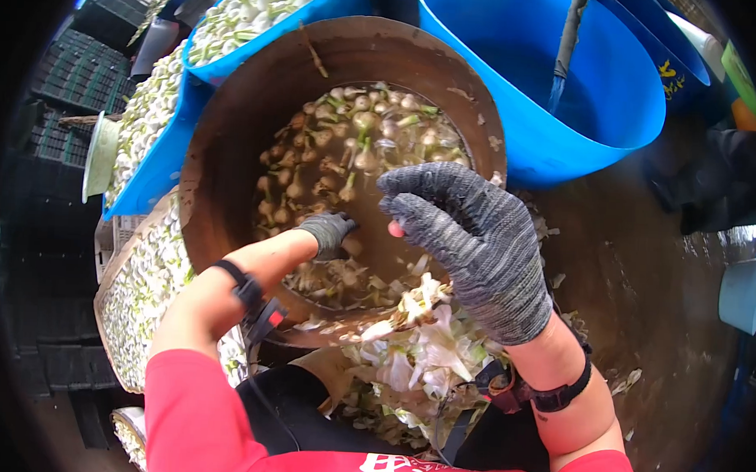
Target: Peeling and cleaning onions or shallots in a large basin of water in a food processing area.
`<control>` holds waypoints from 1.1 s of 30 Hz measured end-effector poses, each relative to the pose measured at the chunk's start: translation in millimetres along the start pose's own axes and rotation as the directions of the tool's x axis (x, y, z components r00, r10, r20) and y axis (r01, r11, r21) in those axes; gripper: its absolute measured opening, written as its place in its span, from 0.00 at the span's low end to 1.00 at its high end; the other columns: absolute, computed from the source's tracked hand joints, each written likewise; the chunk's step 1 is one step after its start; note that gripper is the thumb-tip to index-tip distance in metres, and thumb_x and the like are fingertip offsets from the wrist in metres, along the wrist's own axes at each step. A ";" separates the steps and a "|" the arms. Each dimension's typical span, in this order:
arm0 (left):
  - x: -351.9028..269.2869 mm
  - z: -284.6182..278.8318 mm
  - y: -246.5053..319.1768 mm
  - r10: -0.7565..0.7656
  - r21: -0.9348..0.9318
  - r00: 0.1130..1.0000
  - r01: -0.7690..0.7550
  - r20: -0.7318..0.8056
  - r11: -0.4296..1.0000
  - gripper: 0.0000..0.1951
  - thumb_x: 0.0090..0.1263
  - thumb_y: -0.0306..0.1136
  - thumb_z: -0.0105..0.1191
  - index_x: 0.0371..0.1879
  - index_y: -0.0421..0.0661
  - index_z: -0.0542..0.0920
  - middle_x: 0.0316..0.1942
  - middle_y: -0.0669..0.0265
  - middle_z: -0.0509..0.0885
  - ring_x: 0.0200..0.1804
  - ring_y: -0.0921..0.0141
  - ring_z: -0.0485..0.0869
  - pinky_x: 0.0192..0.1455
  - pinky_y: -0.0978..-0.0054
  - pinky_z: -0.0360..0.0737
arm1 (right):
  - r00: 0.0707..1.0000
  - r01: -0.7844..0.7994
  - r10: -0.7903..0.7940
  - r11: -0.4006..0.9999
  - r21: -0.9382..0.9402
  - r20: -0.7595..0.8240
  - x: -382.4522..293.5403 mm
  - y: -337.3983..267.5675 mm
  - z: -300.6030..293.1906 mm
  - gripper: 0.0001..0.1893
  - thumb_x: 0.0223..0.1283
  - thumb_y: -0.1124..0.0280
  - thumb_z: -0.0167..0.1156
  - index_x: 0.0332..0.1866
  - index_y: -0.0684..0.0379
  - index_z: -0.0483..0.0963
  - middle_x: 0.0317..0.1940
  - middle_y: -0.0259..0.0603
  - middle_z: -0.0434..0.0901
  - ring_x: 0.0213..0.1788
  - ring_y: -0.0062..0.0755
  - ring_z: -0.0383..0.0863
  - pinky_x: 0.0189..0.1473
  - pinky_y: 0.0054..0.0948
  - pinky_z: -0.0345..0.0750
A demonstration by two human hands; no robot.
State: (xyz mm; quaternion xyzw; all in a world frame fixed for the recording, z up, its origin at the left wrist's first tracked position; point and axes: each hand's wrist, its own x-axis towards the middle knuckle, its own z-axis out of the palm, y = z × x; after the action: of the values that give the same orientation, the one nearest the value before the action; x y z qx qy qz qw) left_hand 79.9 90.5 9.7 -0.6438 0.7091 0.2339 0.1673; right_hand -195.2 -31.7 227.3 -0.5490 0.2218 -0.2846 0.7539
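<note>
A wide brown tub [246, 72] of murky water stands before me, with unpeeled garlic bulbs [293, 156] floating mostly in its far and left part. Wearing a dark glove, my left hand [329, 234] reaches down to the water near the tub's middle; its fingertips are hard to make out, and so is anything in them. My right hand [472, 246], in a grey knitted glove, is raised over the tub's near right side. Its fingers curl towards the thumb around a dark hollow, and a bare fingertip pokes out. Below it, pale peeled skins [439, 352] are heaped against the rim.
Blue tubs [160, 157] full of whitish bulbs crowd the left and far left. At the far right, a hose [566, 48] runs water into a blue tub [522, 122]. Wet brown floor [629, 272] lies to the right. Another container of bulbs [144, 308] stands near left.
</note>
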 end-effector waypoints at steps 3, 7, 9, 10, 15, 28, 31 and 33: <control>54.7 12.0 16.0 0.185 -0.080 0.983 -0.186 -0.021 0.979 0.24 0.63 0.35 0.61 0.59 0.48 0.75 0.51 0.56 0.81 0.53 0.56 0.80 0.58 0.67 0.77 | 0.998 -0.028 0.024 0.998 -0.065 -0.052 7.3 3.8 -11.1 0.11 0.63 0.74 0.60 0.49 0.63 0.79 0.39 0.40 0.85 0.39 0.23 0.83 0.45 0.23 0.79; 69.1 17.4 32.9 0.412 -0.200 0.910 -0.414 -0.051 0.888 0.24 0.63 0.35 0.61 0.59 0.48 0.76 0.51 0.56 0.81 0.53 0.56 0.80 0.58 0.67 0.77 | 1.000 0.002 -0.004 0.989 -0.146 -0.019 8.0 1.2 -13.6 0.12 0.64 0.75 0.59 0.50 0.63 0.79 0.41 0.39 0.84 0.40 0.21 0.83 0.47 0.22 0.79; 61.3 11.3 35.0 0.491 -0.240 0.868 -0.493 -0.073 0.836 0.24 0.62 0.35 0.61 0.59 0.48 0.76 0.50 0.56 0.81 0.53 0.57 0.81 0.58 0.67 0.77 | 0.997 0.074 -0.075 0.981 -0.182 0.001 6.5 3.3 -15.4 0.12 0.64 0.75 0.59 0.50 0.63 0.79 0.40 0.38 0.84 0.40 0.21 0.83 0.46 0.23 0.79; 54.3 6.9 34.8 0.524 -0.258 0.847 -0.527 -0.084 0.810 0.24 0.62 0.35 0.62 0.59 0.48 0.76 0.50 0.56 0.81 0.53 0.57 0.81 0.58 0.67 0.77 | 0.997 0.080 -0.081 0.982 -0.173 0.006 5.7 8.4 -14.2 0.12 0.64 0.75 0.59 0.50 0.63 0.79 0.40 0.38 0.84 0.40 0.21 0.83 0.46 0.23 0.79; 11.9 -34.7 34.2 0.675 -0.306 0.721 -0.685 -0.154 0.662 0.24 0.61 0.35 0.62 0.59 0.48 0.76 0.50 0.56 0.81 0.53 0.58 0.81 0.58 0.68 0.77 | 0.988 0.153 -0.138 0.942 -0.299 0.069 4.1 17.6 -12.9 0.13 0.63 0.68 0.61 0.48 0.64 0.79 0.36 0.41 0.85 0.38 0.24 0.83 0.44 0.25 0.79; -141.1 -117.7 197.8 -0.723 -0.820 0.552 -0.572 -0.416 0.035 0.21 0.74 0.33 0.50 0.62 0.35 0.71 0.55 0.62 0.79 0.52 0.70 0.81 0.56 0.74 0.77 | 0.932 0.239 -0.084 0.873 -0.425 0.352 -33.5 24.1 14.8 0.30 0.46 0.60 0.74 0.55 0.63 0.73 0.42 0.44 0.82 0.45 0.32 0.83 0.51 0.30 0.78; -151.8 -102.9 201.6 -0.490 -0.974 0.842 -0.209 -0.227 0.093 0.22 0.68 0.34 0.55 0.61 0.41 0.75 0.53 0.62 0.80 0.58 0.73 0.75 0.63 0.71 0.71 | 0.845 0.499 -0.372 0.808 -0.313 0.384 -32.0 24.6 -1.1 0.33 0.43 0.68 0.76 0.58 0.60 0.70 0.51 0.44 0.79 0.55 0.36 0.79 0.58 0.34 0.75; -153.7 -86.5 188.8 -0.089 -0.932 0.943 -0.297 -0.321 0.208 0.29 0.68 0.42 0.57 0.65 0.42 0.69 0.58 0.62 0.77 0.59 0.70 0.75 0.66 0.67 0.69 | 0.821 0.532 -0.394 0.790 -0.304 0.414 -30.8 18.8 -0.4 0.34 0.43 0.70 0.77 0.58 0.60 0.69 0.53 0.42 0.78 0.57 0.34 0.77 0.60 0.34 0.73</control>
State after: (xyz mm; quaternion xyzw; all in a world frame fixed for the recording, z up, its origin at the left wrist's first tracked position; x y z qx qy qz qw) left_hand -84.1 183.1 186.6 -0.5825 0.4635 0.5340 -0.4008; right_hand -214.8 -6.9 209.8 -0.7705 0.0035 -0.3148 0.5543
